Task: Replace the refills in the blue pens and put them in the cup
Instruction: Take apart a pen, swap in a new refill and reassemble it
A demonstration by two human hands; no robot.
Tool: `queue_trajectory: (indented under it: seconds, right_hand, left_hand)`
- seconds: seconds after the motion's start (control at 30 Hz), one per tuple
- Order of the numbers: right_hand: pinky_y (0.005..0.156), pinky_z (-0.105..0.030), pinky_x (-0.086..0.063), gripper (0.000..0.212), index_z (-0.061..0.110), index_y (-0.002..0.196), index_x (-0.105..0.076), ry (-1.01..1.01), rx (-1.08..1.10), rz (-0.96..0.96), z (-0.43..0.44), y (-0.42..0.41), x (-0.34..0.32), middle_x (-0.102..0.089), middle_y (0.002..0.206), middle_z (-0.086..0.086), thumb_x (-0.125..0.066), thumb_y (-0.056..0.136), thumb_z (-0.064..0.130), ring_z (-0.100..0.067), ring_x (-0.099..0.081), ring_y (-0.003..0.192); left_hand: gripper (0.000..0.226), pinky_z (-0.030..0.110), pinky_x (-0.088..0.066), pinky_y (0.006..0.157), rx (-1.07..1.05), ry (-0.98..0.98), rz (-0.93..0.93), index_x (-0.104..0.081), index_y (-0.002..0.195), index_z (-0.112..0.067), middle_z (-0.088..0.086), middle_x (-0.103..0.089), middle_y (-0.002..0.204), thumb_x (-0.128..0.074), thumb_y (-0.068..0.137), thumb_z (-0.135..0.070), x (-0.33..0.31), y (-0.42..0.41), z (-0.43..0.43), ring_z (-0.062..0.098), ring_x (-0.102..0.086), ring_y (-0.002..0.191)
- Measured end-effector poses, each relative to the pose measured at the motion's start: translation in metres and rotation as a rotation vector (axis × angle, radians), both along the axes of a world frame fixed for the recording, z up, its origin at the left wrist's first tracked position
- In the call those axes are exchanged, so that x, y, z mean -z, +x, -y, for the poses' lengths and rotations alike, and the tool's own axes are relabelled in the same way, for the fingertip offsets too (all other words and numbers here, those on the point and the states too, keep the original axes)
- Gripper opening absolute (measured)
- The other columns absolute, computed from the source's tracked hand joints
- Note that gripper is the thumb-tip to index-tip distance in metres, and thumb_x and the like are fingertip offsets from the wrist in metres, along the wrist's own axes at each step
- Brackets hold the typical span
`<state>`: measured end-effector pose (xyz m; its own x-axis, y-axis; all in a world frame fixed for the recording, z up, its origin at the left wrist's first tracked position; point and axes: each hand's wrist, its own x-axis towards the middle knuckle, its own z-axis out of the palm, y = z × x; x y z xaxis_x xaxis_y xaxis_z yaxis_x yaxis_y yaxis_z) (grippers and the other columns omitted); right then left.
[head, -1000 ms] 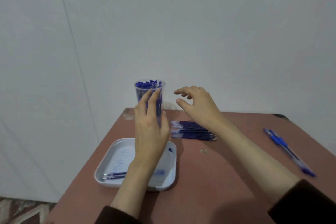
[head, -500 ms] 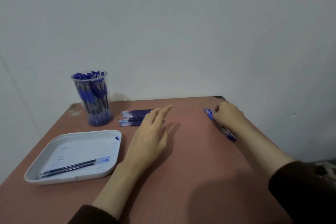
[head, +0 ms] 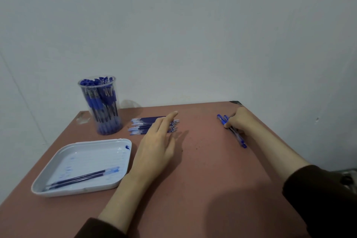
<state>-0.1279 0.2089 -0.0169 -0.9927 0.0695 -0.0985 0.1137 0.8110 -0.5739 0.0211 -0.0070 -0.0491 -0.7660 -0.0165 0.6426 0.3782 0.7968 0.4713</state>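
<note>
Head view: light, stiff, slick blue pens (head: 231, 130) are being pinched mid-barrel by the right hand (head: 238, 120), while the left hand (head: 157, 146) is held flat, fingers released

One desk (head: 193, 189) carried everything. On it stood one clear cup (head: 101, 105), packed with blue pens (head: 100, 98); they overlapped too much to count. One white tray (head: 58, 160) lay at the near left and held two refills (head: 83, 177) side by side. One loose pile of refills (head: 140, 125) lay beside the cup, roughly a dozen, though the left hand partly covered them and the exact number could not be told. At the far right lay two blue pens on the desk (head: 222, 118), close together, partly under the right hand. Two hands were in view: one left hand (head: 156, 147) and one right hand (head: 238, 120).
</note>
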Motion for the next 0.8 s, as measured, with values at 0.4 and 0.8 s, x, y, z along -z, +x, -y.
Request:
queue_trajectory:
  seconds: [0.4, 0.8]
  right_hand:
    - [0.055, -0.014, -0.036, 0.022, 0.021, 0.108, -0.069, -0.159, -0.447, -0.395, 0.058, 0.056, -0.025, -0.060, 0.074, 0.006, -0.056, 0.091, 0.018, -0.012, -0.052, 0.064]
    - [0.069, -0.034, -0.044, 0.022, 0.040, 0.110, -0.065, 0.038, -0.684, -0.647, 0.105, 0.083, 0.011, -0.068, 0.080, 0.009, -0.047, 0.096, 0.044, -0.013, -0.059, 0.074]
  left_hand:
    - [0.046, 0.003, -0.037, 0.075, -0.042, 0.234, 0.000, -0.053, 0.128, -0.020, -0.005, -0.058, 0.114, -0.057, 0.086, -0.003, -0.011, -0.018, 0.007, -0.001, -0.054, 0.092]
    - [0.018, 0.029, -0.047, 0.081, -0.167, 0.250, 0.161, -0.074, 0.094, -0.012, 0.001, -0.071, 0.088, -0.057, 0.090, -0.016, -0.028, -0.018, 0.029, 0.011, -0.063, 0.084]
